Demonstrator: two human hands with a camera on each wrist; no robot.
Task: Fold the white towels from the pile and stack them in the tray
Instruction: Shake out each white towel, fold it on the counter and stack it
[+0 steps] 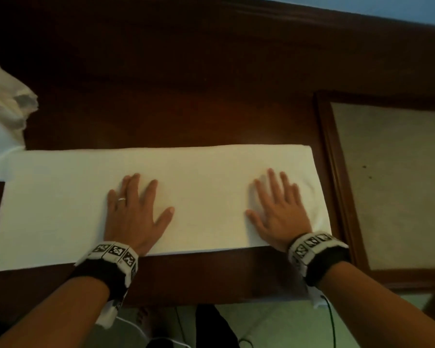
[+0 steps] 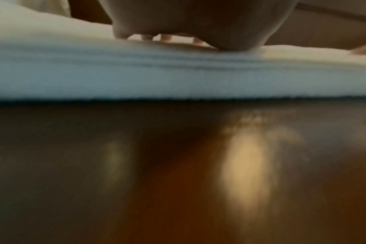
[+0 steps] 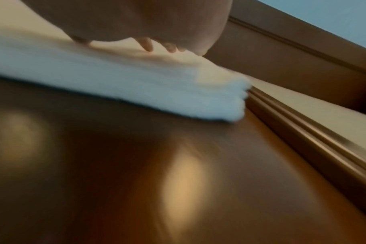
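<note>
We've got both palms flat on the towel point(image 1: 206, 197), left hand point(image 1: 133, 212) mid-strip, right hand point(image 1: 279, 209) near the tray-side end; fingers point(image 1: 271, 179) spread and straight, gripping nothing, likely to press the layers flat before the next fold. It lies as a long folded strip on the surface point(image 1: 186, 96), right end just beside the tray point(image 1: 337, 187); pile point(image 1: 8, 101) at far left.

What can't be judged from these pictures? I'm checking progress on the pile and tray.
- Crumpled white towel pile: head view's left edge cuts it off, so its size is unknown.
- Wooden-framed tray: right edge cuts it off.
- Long folded white towel: layer count blurred in both wrist views; left hand and right hand cover parts.
</note>
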